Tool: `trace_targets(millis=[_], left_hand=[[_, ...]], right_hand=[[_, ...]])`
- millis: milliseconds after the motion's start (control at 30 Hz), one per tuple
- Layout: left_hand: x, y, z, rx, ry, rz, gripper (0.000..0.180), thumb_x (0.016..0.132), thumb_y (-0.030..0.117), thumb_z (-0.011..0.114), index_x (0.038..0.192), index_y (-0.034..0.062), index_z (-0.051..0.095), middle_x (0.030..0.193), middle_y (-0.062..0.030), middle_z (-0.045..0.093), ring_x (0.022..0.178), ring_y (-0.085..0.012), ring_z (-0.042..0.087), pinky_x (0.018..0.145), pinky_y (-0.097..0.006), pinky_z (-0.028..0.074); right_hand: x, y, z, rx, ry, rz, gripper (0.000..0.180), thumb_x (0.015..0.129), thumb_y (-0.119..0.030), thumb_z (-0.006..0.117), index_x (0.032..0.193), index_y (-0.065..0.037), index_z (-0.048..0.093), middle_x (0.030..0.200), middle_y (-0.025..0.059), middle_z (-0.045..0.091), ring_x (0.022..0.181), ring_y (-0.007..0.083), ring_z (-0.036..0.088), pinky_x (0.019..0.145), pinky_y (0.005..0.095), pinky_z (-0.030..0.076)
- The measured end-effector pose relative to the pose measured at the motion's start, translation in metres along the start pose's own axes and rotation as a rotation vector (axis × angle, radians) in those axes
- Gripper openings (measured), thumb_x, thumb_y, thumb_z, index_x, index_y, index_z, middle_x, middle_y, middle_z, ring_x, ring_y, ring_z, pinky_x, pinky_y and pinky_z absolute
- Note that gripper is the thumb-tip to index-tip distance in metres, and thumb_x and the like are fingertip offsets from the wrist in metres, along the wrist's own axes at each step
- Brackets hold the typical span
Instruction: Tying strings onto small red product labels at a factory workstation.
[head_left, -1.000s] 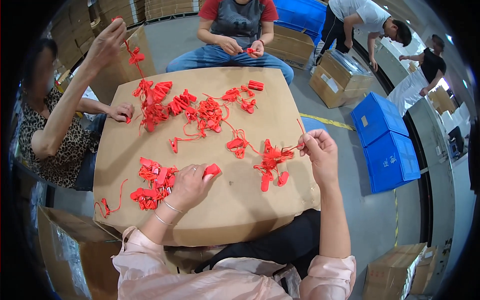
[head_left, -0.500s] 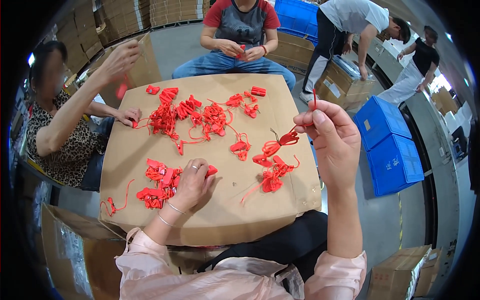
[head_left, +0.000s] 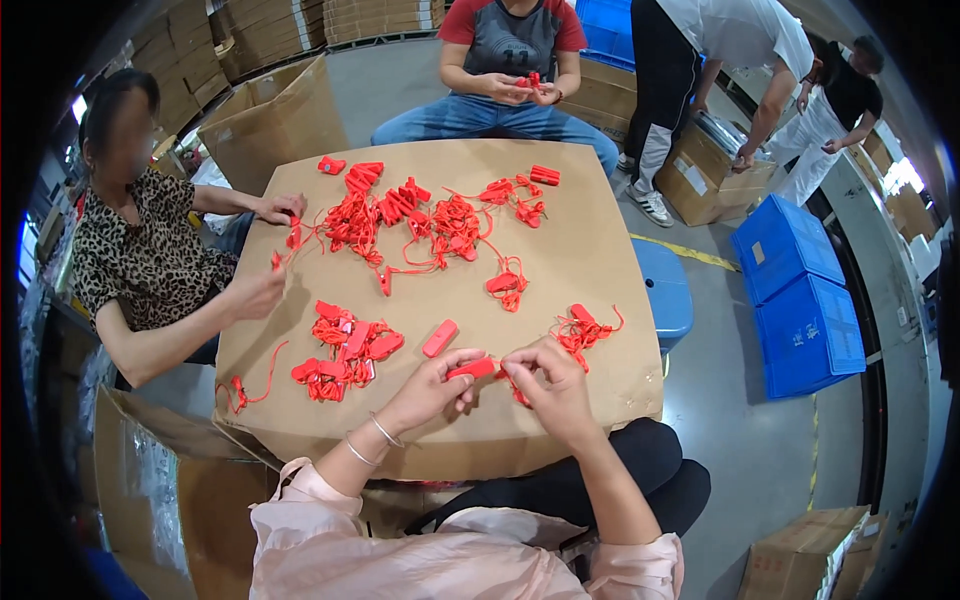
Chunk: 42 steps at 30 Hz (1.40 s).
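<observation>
Over the near edge of the cardboard tabletop (head_left: 500,440), my left hand (head_left: 425,395) pinches a small red oblong plastic piece (head_left: 472,369). Close beside it, my right hand (head_left: 555,385) is closed on a red cord (head_left: 517,393), partly hidden by the fingers. The two hands nearly meet at the end of the piece. A second red oblong piece (head_left: 440,338) lies just beyond my left hand. To its left is a heap of red pieces with tangled cords (head_left: 345,355). A smaller corded bundle (head_left: 582,330) rests beyond my right hand.
A larger tangle of red pieces and cords (head_left: 355,225) covers the far middle. At the left, a person (head_left: 150,240) handles a red corded piece; another person (head_left: 515,60) sits opposite with red pieces. Blue bins (head_left: 810,330) and a blue stool (head_left: 665,290) stand to the right.
My right hand has come down from its raised spot with the cord to my left hand. My left hand has moved right from the heap and lifted a red piece.
</observation>
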<state>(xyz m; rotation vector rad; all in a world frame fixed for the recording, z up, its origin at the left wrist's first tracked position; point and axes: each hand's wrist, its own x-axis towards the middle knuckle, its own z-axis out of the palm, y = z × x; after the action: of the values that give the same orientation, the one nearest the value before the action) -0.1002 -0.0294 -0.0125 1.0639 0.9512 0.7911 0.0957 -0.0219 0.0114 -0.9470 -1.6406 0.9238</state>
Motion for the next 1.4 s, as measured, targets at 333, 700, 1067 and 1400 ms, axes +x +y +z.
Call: trace_targets(millis=[333,700,1067,1400], left_hand=[[0.005,-0.016,0.005,-0.048,-0.021,-0.008,0.023,0.090,0.002,0.051,0.112,-0.0034,0.048,0.082,-0.0077,0.061,0.069,-0.0117,0.062,0.063,-0.025,0.055],[0.005,-0.013,0.010,-0.029,-0.029,-0.009,0.022,0.090,0.003,0.051,0.111,-0.0029,0.050,0.080,-0.0066,0.061,0.070,-0.0109,0.062,0.064,-0.024,0.055],[0.008,-0.017,0.008,-0.009,-0.025,-0.045,0.022,0.090,0.006,0.051,0.112,0.0007,0.051,0.076,-0.0039,0.063,0.067,-0.0096,0.063,0.054,-0.018,0.046],[0.009,-0.017,0.010,0.005,-0.047,-0.051,0.023,0.089,0.004,0.054,0.112,-0.0005,0.052,0.080,-0.0048,0.062,0.070,-0.0096,0.061,0.063,-0.021,0.052]], right_hand=[[-0.029,0.039,0.008,-0.271,0.016,-0.077,0.013,0.075,0.003,0.066,0.087,0.000,0.064,0.075,0.0084,0.053,0.064,0.0177,0.054,0.057,0.0275,0.044],[-0.030,0.042,0.007,-0.359,-0.011,-0.147,0.012,0.073,0.004,0.066,0.084,0.000,0.062,0.077,0.0097,0.055,0.065,0.0200,0.057,0.056,0.0294,0.047],[-0.030,0.041,0.002,-0.315,-0.053,-0.087,0.013,0.073,0.004,0.065,0.085,0.001,0.062,0.080,0.0100,0.054,0.068,0.0186,0.060,0.061,0.0264,0.052],[-0.031,0.041,0.003,-0.295,-0.011,-0.090,0.011,0.071,-0.001,0.066,0.081,-0.002,0.061,0.077,0.0097,0.053,0.065,0.0244,0.058,0.056,0.0344,0.048]])
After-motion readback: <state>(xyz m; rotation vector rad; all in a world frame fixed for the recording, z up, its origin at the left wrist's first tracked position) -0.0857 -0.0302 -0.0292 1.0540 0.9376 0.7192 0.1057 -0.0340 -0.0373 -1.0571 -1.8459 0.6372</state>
